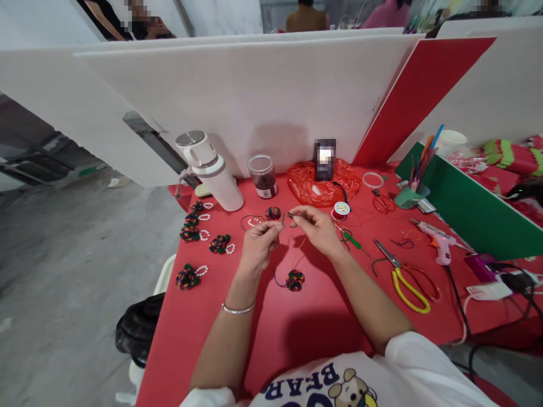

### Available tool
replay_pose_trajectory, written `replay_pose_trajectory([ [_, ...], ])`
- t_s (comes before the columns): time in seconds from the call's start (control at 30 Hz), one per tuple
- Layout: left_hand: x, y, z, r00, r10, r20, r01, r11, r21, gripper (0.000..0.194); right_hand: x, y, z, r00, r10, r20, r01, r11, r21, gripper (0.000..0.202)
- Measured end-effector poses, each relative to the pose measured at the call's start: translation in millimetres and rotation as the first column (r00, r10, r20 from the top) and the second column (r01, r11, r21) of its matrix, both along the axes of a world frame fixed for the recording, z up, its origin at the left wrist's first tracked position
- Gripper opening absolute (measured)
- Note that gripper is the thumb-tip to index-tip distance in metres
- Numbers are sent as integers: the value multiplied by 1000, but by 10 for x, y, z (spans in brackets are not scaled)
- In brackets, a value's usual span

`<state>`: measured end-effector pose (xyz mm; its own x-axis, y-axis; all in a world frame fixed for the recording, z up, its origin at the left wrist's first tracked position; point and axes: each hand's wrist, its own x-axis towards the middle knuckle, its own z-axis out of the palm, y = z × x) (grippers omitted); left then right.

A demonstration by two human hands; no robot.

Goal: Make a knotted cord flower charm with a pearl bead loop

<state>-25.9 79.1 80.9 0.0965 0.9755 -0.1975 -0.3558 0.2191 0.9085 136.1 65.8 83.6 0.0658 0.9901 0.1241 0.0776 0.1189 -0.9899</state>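
Observation:
Above the middle of the red table, my left hand [260,244] is closed in a pinch on a short green strand [283,218]. Just to its right, my right hand [317,227] pinches a small dark piece that is too small to make out. Between my forearms lies a multicoloured yarn ball [295,280] with a loose dark thread beside it and an orange thread rising towards my hands. Another yarn ball [272,213] sits behind my fingertips, near a loop of white beads [254,221]. Several finished-looking yarn balls with bead loops [188,277] lie along the left side.
A white flask [218,180], a clear jar [263,178] and a red plastic bag [303,189] with a phone [324,161] stand at the back. On the right are a thread spool [340,211], yellow-handled scissors [405,282], a glue gun [441,240] and cables.

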Motion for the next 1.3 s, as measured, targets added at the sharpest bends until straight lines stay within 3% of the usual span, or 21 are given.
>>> replay_pose_trajectory([
  [0.3,-4,-17,-35,999,-31,-25,32,999,21,31,3,-22,18,991,113,70,-108,992,-67,23],
  [0.6,20,-30,-49,996,-8,-91,13,999,51,29,-3,-3,4,982,66,176,-66,998,-6,19],
  [1.3,35,-22,-61,997,14,-81,-10,998,57,29,3,-18,21,990,116,75,-110,990,-86,24],
])
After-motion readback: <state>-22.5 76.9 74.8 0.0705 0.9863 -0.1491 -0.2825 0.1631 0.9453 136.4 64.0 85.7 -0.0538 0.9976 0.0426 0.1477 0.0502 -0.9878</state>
